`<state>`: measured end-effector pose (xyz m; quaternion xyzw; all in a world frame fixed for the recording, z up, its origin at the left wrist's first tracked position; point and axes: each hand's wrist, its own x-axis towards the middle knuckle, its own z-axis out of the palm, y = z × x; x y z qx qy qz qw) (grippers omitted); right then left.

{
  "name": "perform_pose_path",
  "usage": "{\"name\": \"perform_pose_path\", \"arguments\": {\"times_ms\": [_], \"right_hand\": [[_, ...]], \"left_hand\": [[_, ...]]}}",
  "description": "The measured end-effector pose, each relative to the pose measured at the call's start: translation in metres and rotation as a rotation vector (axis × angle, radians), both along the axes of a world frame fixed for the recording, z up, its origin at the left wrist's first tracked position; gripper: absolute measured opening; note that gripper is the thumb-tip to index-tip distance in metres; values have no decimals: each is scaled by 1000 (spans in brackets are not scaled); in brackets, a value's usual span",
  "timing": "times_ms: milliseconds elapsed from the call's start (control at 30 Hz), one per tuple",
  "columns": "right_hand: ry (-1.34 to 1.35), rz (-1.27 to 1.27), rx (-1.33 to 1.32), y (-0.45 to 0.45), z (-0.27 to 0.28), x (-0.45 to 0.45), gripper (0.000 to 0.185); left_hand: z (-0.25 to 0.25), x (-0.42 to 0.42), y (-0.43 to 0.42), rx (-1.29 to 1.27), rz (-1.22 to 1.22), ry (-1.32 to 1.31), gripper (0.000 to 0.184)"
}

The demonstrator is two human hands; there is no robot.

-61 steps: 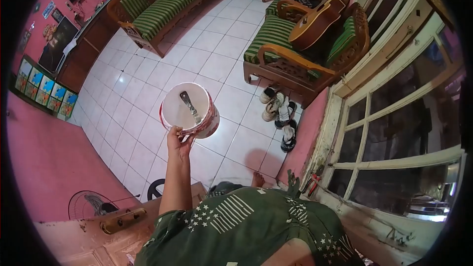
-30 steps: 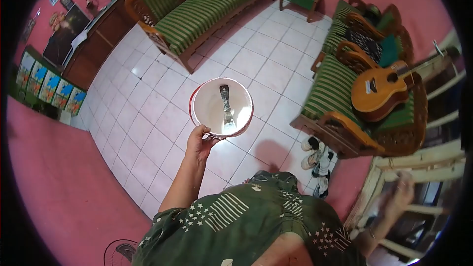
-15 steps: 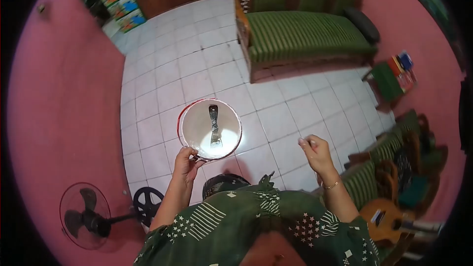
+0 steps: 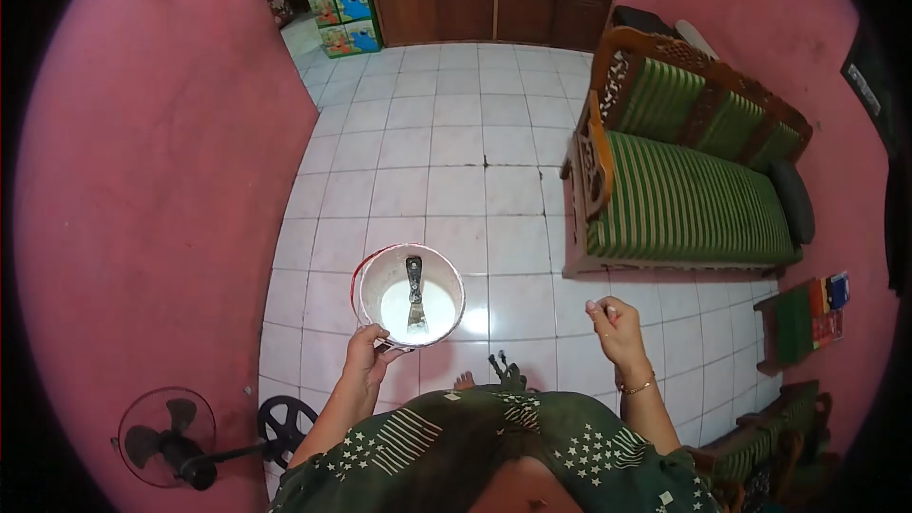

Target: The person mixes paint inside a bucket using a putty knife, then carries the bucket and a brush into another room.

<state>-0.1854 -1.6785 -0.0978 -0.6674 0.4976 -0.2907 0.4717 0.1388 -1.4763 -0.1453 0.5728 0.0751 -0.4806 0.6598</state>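
My left hand [image 4: 368,354] grips the near rim of a white bucket [image 4: 368,296] with a red edge, thumb over the rim. Inside the bucket a putty knife [image 4: 415,287] with a dark, stained handle leans with its blade down, over a bright white bottom. My right hand [image 4: 619,332] is held out over the tiled floor to the right of the bucket, its fingers curled together. Whether anything small is between those fingers cannot be made out. A bracelet is on the right wrist.
A green striped sofa [image 4: 698,195] stands at the right, with a small green table [image 4: 790,323] nearer. A fan [image 4: 171,437] is at the lower left beside the pink wall [image 4: 171,209]. Ahead are a brown cabinet [image 4: 437,11] and a patterned drawer unit [image 4: 342,2].
The view has turned left, away from the guitar and window. The bucket now sits lower in view, still in my left hand. My right hand has come in from the far right, its fingers closed.
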Motion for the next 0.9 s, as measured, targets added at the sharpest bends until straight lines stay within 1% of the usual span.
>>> {"name": "perform_pose_path", "arguments": {"times_ms": [33,100,167,200,267,333,400,467,500,533,567,600,633,667,700,733,767,833,867,900], "right_hand": [[18,-16,-10,-5,0,12,35],[36,-45,-18,-43,3,24,34],[31,-58,-24,-82,-8,29,31],[42,-65,-16,-102,-9,33,30],[59,-92,-27,-128,-16,49,26],[44,-111,-40,-181,-17,68,23],[-34,-64,-115,-224,18,119,19],[-49,-42,-114,-251,80,176,12],[-37,36,-235,-244,97,209,9],[-43,126,-328,-271,115,229,7],[-153,195,-435,-286,143,255,5],[-268,264,-531,-297,172,279,4],[-367,326,-587,-306,197,299,4],[-465,337,-658,-304,222,322,5],[-489,427,-920,-323,230,333,8],[-509,485,-1130,-287,227,367,11],[-671,424,-1332,-314,232,384,15],[-853,339,-1503,-343,235,417,20],[-882,337,-1466,-353,236,421,23],[-938,412,-1425,-370,239,433,27]], "left_hand": [[-7,16,-6,-16,6,9,36],[-3,36,-46,-46,34,12,40],[1,57,-82,-85,74,15,44],[-5,69,-99,-142,128,34,27],[-17,101,-116,-161,191,75,29],[-29,126,-142,-185,240,83,32],[-23,146,-169,-161,339,36,32],[-17,167,-188,-125,415,30,35],[-28,193,-174,-161,422,47,36],[-26,206,-185,-175,442,41,38],[-23,216,-194,-188,464,35,39],[-7,223,-208,-164,508,11,43],[-8,237,-218,-144,537,15,43],[-12,255,-225,-126,568,20,43],[-14,273,-233,-110,595,24,43],[-42,310,-211,-123,603,65,41],[-39,323,-227,-113,584,41,43],[-43,370,-251,-114,517,-7,47],[-36,391,-269,-104,519,-15,48],[-27,410,-290,-97,525,-19,49]]}}
